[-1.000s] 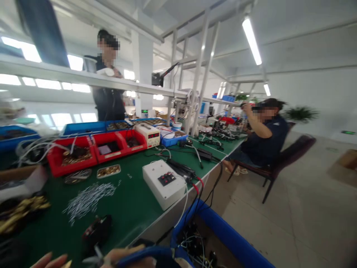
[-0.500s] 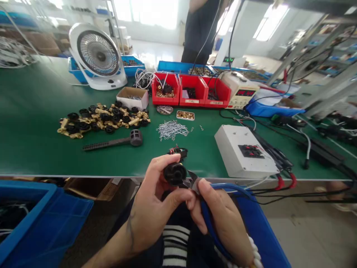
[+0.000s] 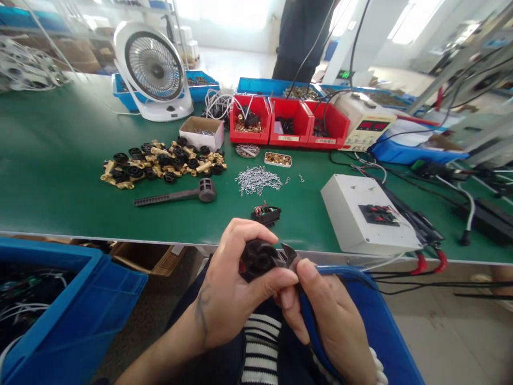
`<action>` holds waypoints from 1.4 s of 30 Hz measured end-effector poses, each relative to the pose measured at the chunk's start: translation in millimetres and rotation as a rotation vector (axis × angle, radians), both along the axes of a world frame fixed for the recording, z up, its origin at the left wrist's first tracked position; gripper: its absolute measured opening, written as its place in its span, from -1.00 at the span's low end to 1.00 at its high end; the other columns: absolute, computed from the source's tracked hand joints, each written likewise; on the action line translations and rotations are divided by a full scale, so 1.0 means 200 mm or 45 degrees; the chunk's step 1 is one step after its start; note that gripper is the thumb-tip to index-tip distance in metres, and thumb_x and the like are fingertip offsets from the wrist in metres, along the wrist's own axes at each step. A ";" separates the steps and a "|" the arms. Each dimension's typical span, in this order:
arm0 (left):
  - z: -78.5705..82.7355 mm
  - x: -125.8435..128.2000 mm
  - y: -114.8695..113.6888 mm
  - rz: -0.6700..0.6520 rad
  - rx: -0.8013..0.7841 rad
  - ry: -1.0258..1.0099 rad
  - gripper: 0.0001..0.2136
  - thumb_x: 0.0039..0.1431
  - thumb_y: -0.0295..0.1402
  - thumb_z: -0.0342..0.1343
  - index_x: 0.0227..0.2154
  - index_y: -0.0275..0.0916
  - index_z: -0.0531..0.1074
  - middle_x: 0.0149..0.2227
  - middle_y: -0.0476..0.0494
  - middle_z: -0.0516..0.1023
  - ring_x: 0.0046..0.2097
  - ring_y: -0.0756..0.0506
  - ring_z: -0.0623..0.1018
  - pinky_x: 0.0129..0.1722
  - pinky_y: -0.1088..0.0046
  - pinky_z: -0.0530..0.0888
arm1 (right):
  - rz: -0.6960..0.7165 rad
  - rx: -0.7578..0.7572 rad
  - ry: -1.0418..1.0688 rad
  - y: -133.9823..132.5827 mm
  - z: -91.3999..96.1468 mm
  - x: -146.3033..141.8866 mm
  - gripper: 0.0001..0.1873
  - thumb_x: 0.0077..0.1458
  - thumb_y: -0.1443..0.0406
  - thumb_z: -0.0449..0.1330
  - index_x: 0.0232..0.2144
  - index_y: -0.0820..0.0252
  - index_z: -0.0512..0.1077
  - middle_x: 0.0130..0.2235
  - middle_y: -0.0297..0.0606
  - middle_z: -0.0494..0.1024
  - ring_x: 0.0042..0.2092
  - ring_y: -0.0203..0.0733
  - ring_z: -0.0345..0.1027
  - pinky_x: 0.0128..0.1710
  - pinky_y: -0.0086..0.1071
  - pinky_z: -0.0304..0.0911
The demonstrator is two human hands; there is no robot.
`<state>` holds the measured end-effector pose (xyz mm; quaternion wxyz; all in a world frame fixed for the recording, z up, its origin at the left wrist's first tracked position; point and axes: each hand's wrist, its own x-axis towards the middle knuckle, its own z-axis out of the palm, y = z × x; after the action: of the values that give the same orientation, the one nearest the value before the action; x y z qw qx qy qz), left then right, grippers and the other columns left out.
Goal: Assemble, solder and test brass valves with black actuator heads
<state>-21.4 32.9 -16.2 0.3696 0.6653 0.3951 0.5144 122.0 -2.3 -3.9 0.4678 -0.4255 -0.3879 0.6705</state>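
My left hand (image 3: pixel 236 289) is closed around a round black plastic part (image 3: pixel 258 258), held just in front of the table edge. In my right hand (image 3: pixel 332 315) is a pair of pliers with blue handles (image 3: pixel 309 318). The pliers' pointed metal jaws (image 3: pixel 287 254) are up against the right side of the black part; whether they grip it I cannot tell. Just beyond my hands a small black housing with a circuit board and red wires (image 3: pixel 266 214) lies on the table. A pile of silver clip pins (image 3: pixel 258 180) lies farther back.
Brass fittings with black knobs (image 3: pixel 164 160) and a dark ribbed tool (image 3: pixel 176 195) lie to the left. Red bins (image 3: pixel 289 133), a white fan (image 3: pixel 154 69) and a power supply (image 3: pixel 366 125) stand behind. A grey box (image 3: pixel 366 214) is at right. A person (image 3: pixel 300 40) stands beyond the table.
The view has shifted, so the table's things sit farther right. The black part has turned in my left hand, with the pliers staying beside it. The small circuit housing now shows more fully.
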 end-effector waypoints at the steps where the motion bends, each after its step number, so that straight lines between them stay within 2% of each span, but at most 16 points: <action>1: 0.00 0.00 0.00 -0.009 -0.034 0.006 -0.74 0.17 -0.16 0.26 -0.15 -0.04 0.36 -0.17 0.05 0.39 -0.11 0.00 0.42 -0.13 0.54 0.35 | -0.002 -0.009 -0.003 0.00 0.00 0.00 -0.42 0.22 -0.12 0.07 -0.58 0.21 0.37 -0.77 -0.45 0.22 -0.70 -0.43 0.01 -0.70 -0.51 -0.12; 6: 0.01 0.00 -0.01 -0.009 -0.146 0.008 -0.77 0.16 -0.13 0.26 -0.25 -0.05 0.35 -0.27 0.10 0.40 -0.22 0.03 0.44 -0.21 0.55 0.37 | -0.028 -0.028 -0.039 0.01 0.00 0.00 -0.40 0.18 -0.14 0.09 -0.60 0.22 0.34 -0.75 -0.43 0.23 -0.69 -0.44 0.02 -0.66 -0.50 -0.11; 10: 0.02 0.00 -0.03 -0.050 -0.241 0.000 -0.69 0.15 -0.09 0.25 -0.12 0.01 0.34 -0.33 0.12 0.45 -0.38 0.04 0.47 -0.33 0.54 0.41 | -0.019 -0.019 -0.058 0.01 0.00 0.01 -0.40 0.20 -0.14 0.06 -0.60 0.20 0.33 -0.76 -0.43 0.22 -0.68 -0.42 0.02 -0.66 -0.48 -0.11; 15: 0.02 0.00 -0.03 -0.022 -0.287 -0.054 -0.61 0.10 -0.11 0.30 -0.05 0.03 0.34 -0.22 0.08 0.51 -0.35 0.04 0.53 -0.32 0.55 0.46 | 0.043 0.016 -0.085 0.01 0.00 0.04 -0.42 0.24 -0.12 0.02 -0.58 0.18 0.32 -0.75 -0.44 0.22 -0.68 -0.41 0.02 -0.66 -0.47 -0.09; 18: 0.03 0.01 -0.03 -0.038 -0.302 -0.094 -0.60 0.09 -0.11 0.31 -0.05 0.02 0.35 -0.23 0.06 0.52 -0.35 0.03 0.54 -0.36 0.56 0.48 | 0.110 -0.002 -0.082 0.02 0.00 0.06 -0.43 0.24 -0.12 0.02 -0.57 0.18 0.34 -0.75 -0.44 0.23 -0.67 -0.40 0.03 -0.66 -0.47 -0.10; 21: 0.03 0.02 -0.02 -0.122 -0.328 -0.140 -0.63 0.10 -0.09 0.29 -0.09 -0.01 0.35 -0.32 0.06 0.53 -0.40 0.01 0.53 -0.42 0.53 0.47 | 0.158 -0.019 -0.053 0.02 0.00 0.07 -0.42 0.23 -0.12 0.03 -0.60 0.18 0.35 -0.76 -0.44 0.21 -0.67 -0.39 0.02 -0.66 -0.47 -0.12; 24: 0.04 0.03 -0.01 -0.186 -0.352 -0.181 -0.71 0.13 -0.09 0.26 -0.21 -0.08 0.36 -0.37 0.03 0.53 -0.42 -0.01 0.54 -0.42 0.49 0.48 | 0.171 -0.011 -0.043 0.02 0.00 0.06 -0.40 0.23 -0.14 0.01 -0.62 0.17 0.34 -0.77 -0.43 0.19 -0.68 -0.38 0.01 -0.68 -0.45 -0.13; 27: 0.04 0.03 0.00 -0.207 -0.414 -0.199 -0.74 0.15 -0.11 0.25 -0.25 -0.10 0.35 -0.43 0.04 0.51 -0.45 -0.01 0.53 -0.42 0.48 0.49 | 0.043 0.059 -0.150 0.03 0.01 0.05 -0.39 0.24 -0.14 -0.01 -0.61 0.17 0.34 -0.76 -0.42 0.22 -0.68 -0.38 0.03 -0.66 -0.44 -0.09; 31: 0.04 0.05 0.01 -0.197 -0.438 -0.185 -0.70 0.12 -0.18 0.29 -0.16 -0.07 0.34 -0.36 0.06 0.50 -0.40 0.00 0.52 -0.41 0.52 0.48 | -0.206 0.339 -0.399 0.06 0.01 0.06 -0.38 0.26 -0.12 -0.02 -0.64 0.17 0.32 -0.70 -0.40 0.26 -0.60 -0.35 0.13 -0.53 -0.43 0.12; 34: 0.02 0.06 0.02 -0.165 -0.390 -0.057 -0.71 0.18 -0.31 0.24 -0.07 0.01 0.33 -0.19 0.03 0.48 -0.24 -0.01 0.54 -0.30 0.53 0.49 | -0.384 0.450 -0.543 0.07 0.01 0.07 -0.60 0.21 0.00 0.15 -0.49 0.16 0.41 -0.63 -0.44 0.29 -0.57 -0.35 0.14 -0.54 -0.46 0.14; 36: 0.01 0.06 0.02 -0.147 -0.321 0.045 -0.64 0.21 -0.42 0.17 0.02 0.08 0.31 -0.09 0.02 0.45 -0.12 -0.02 0.53 -0.17 0.51 0.49 | -0.431 0.494 -0.611 0.08 0.01 0.07 -0.75 0.17 0.11 0.22 -0.43 0.15 0.44 -0.54 -0.41 0.39 -0.52 -0.33 0.22 -0.51 -0.47 0.18; 38: 0.00 0.07 0.01 -0.140 -0.238 0.110 -0.54 0.21 -0.50 0.12 0.09 0.13 0.27 -0.03 0.01 0.43 -0.04 -0.04 0.51 -0.08 0.47 0.48 | -0.428 0.568 -0.662 0.08 0.01 0.08 -0.82 0.16 0.19 0.23 -0.43 0.14 0.44 -0.46 -0.37 0.47 -0.43 -0.30 0.31 -0.44 -0.45 0.24; 40: 0.00 0.07 0.01 -0.141 -0.195 0.130 -0.52 0.22 -0.50 0.10 0.12 0.15 0.26 -0.01 0.00 0.42 0.01 -0.06 0.50 -0.04 0.46 0.47 | -0.413 0.613 -0.696 0.08 0.02 0.09 -0.81 0.18 0.23 0.21 -0.46 0.13 0.42 -0.46 -0.39 0.45 -0.42 -0.31 0.30 -0.41 -0.45 0.24; 42: 0.01 0.07 0.00 -0.163 -0.241 0.088 -0.56 0.26 -0.43 0.11 0.13 0.16 0.27 -0.01 0.00 0.44 0.02 -0.06 0.51 -0.04 0.47 0.49 | -0.412 0.601 -0.696 0.08 0.03 0.10 -0.76 0.19 0.23 0.19 -0.51 0.14 0.38 -0.52 -0.42 0.38 -0.47 -0.34 0.23 -0.46 -0.47 0.19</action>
<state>-8.2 32.2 -14.9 0.4490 0.6686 0.4111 0.4270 142.9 14.2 1.1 0.5319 -0.5248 -0.5696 0.3424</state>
